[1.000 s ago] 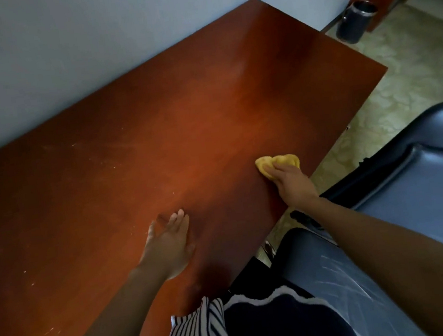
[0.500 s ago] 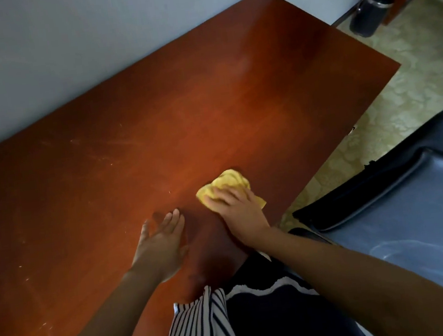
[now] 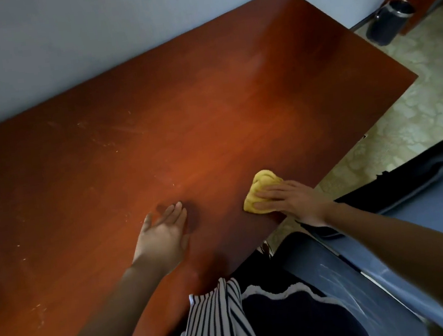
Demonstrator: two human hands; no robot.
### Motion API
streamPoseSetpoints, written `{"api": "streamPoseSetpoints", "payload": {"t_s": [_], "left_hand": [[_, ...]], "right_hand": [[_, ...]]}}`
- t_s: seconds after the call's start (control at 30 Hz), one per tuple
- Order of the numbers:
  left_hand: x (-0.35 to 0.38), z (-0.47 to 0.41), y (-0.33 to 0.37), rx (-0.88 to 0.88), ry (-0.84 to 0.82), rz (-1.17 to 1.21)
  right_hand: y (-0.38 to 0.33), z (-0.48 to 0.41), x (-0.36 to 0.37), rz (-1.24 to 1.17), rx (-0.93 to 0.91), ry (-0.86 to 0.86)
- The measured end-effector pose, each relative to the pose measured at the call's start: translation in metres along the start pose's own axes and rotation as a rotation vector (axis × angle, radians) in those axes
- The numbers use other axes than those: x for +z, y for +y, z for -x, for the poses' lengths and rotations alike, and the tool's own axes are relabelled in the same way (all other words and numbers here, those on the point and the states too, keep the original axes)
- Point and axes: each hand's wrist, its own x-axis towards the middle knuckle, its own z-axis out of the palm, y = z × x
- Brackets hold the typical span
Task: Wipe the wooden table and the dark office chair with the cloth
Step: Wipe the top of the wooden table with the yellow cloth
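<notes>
1. No text, label, brand, number or sign can be read anywhere in view.
2. The wooden table (image 3: 208, 113) shows only pale scuffs and specks, the cloth (image 3: 262, 183) at 4 o'clock is plain yellow, and the dark office chair (image 3: 427, 198) at 4 to 5 o'clock bears only faint smears.
3. The dark cup (image 3: 389, 21) at 1 o'clock is too small and dim to tell whether it bears any marking.
4. The striped garment (image 3: 214, 322) at 6 o'clock shows stripes only.
</notes>
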Motion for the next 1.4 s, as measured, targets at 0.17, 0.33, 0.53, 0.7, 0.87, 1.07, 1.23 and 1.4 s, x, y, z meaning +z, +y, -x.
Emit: {"api": "streamPoseSetpoints", "payload": {"t_s": [0.17, 0.33, 0.53, 0.7, 0.87, 1.07, 1.23, 1.4], "left_hand": [[0.011, 0.004, 0.002, -0.027, 0.112, 0.114], [0.012, 0.010, -0.003, -0.085, 0.244, 0.310], [0.010, 0.020, -0.017, -0.194, 0.316, 0.386], [0.009, 0.030, -0.037, -0.303, 0.330, 0.425], [0.005, 0.027, -0.050, -0.366, 0.352, 0.480], [0.002, 0.010, -0.062, -0.351, 0.378, 0.475], [-0.001, -0.013, -0.068, -0.310, 0.381, 0.417], [-0.006, -0.037, -0.069, -0.352, 0.483, 0.425]], "right_hand": [[0.013, -0.038, -0.019, 0.032, 0.217, 0.024], [-0.002, -0.084, -0.035, 0.116, 0.333, 0.153], [-0.036, -0.150, -0.043, 0.041, 0.453, 0.118], [-0.077, -0.195, -0.046, 0.007, 0.326, 0.073], [-0.105, -0.181, -0.034, 0.046, 0.096, 0.160], [-0.094, -0.138, -0.027, 0.217, -0.349, 0.181], [-0.072, -0.143, -0.041, 0.157, -0.397, 0.278], [-0.081, -0.158, -0.034, 0.076, -0.430, 0.326]]}}
